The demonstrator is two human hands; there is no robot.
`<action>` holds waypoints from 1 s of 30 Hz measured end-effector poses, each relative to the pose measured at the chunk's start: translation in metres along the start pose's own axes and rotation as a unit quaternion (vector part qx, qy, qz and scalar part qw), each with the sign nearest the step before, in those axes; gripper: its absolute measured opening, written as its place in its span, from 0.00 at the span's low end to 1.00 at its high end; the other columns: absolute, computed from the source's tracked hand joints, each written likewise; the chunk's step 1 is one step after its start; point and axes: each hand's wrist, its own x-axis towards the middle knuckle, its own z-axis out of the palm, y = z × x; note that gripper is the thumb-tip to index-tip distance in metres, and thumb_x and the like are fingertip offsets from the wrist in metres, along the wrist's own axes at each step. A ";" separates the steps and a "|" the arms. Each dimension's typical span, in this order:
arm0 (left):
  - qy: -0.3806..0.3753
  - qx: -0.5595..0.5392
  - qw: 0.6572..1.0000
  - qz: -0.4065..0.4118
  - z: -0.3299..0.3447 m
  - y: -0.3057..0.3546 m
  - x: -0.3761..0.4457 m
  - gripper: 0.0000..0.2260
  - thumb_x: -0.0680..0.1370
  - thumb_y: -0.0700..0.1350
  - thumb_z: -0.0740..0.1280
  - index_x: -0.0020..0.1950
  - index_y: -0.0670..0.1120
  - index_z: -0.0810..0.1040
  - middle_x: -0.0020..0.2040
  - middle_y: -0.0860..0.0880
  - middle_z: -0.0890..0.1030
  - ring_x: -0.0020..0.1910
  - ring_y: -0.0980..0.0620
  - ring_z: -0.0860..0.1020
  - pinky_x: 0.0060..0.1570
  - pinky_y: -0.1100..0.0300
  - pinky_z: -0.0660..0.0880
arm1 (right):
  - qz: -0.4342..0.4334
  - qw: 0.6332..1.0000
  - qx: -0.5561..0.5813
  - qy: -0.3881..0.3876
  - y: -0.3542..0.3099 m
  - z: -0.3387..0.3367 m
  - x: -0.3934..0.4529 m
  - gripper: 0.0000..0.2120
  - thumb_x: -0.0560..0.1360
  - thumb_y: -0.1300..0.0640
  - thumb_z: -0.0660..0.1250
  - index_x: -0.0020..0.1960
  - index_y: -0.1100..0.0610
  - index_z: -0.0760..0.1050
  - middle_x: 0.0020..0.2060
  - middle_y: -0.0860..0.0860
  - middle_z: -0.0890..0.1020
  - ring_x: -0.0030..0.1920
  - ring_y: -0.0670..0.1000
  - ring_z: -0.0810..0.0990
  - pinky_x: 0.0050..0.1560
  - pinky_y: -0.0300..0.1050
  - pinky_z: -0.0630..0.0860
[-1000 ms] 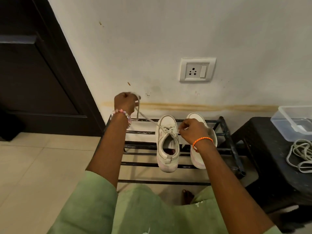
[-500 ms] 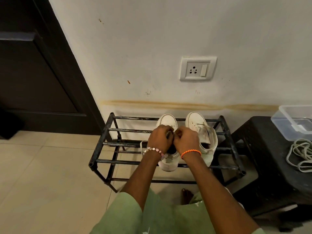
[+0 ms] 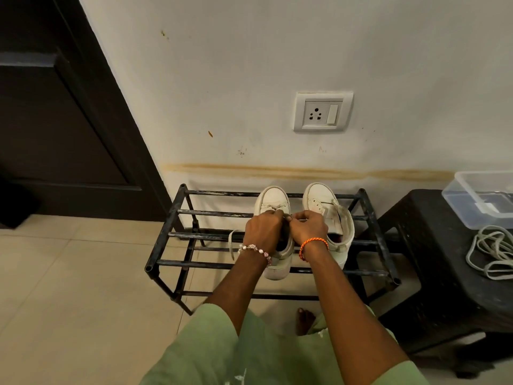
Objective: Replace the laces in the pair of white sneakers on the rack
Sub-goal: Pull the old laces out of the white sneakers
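Since a second ago the left hand (image 3: 263, 227) has come down from beside the wall, where it held the lace taut, and now meets the right hand (image 3: 308, 226) over the left sneaker (image 3: 273, 201); over the last half second both hands have stayed there. Each grip is curled, fingertips pinching the lace (image 3: 231, 244) at the shoe's tongue, and a flat loose loop of it hangs off to the left over the rack's bars.

Two white sneakers stand side by side, toes toward the wall, on the top tier of the rack (image 3: 172, 234), a black frame of thin round metal bars with scuffed paint. The right sneaker (image 3: 330, 215) has smooth, creased uppers and its tongue lies open; its eyelets look bare.

One beaded bracelet (image 3: 256, 250) circles the left wrist, one braided orange thread (image 3: 312, 243) the right. At the right a black stool (image 3: 433, 245) carries one clear plastic box (image 3: 483, 195) and a coil of pale cord (image 3: 491, 251). One white socket plate (image 3: 323, 112) sits on the marked plaster wall.
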 end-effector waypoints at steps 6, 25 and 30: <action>0.056 -0.095 0.989 -0.094 -0.001 0.004 0.002 0.10 0.80 0.45 0.60 0.54 0.43 0.79 0.48 0.41 0.82 0.48 0.41 0.79 0.42 0.55 0.71 | -0.012 1.000 0.004 0.003 0.006 0.001 0.000 0.03 0.72 0.57 0.71 0.41 0.52 0.77 0.40 0.51 0.81 0.46 0.52 0.80 0.50 0.45 0.77; 0.120 -0.474 0.785 -0.380 -0.003 -0.006 0.012 0.05 0.76 0.44 0.66 0.47 0.47 0.81 0.51 0.46 0.83 0.52 0.46 0.80 0.49 0.59 0.75 | -0.098 0.985 0.083 0.118 0.024 0.022 -0.018 0.06 0.75 0.59 0.68 0.43 0.63 0.77 0.39 0.56 0.82 0.39 0.50 0.76 0.41 0.41 0.72; 0.118 -0.167 0.974 -0.094 0.002 0.003 -0.008 0.14 0.72 0.50 0.63 0.51 0.48 0.83 0.55 0.48 0.82 0.57 0.45 0.76 0.54 0.52 0.73 | -0.164 0.976 -0.021 0.139 0.038 0.028 -0.021 0.12 0.78 0.57 0.62 0.45 0.66 0.77 0.43 0.61 0.80 0.45 0.60 0.77 0.44 0.46 0.68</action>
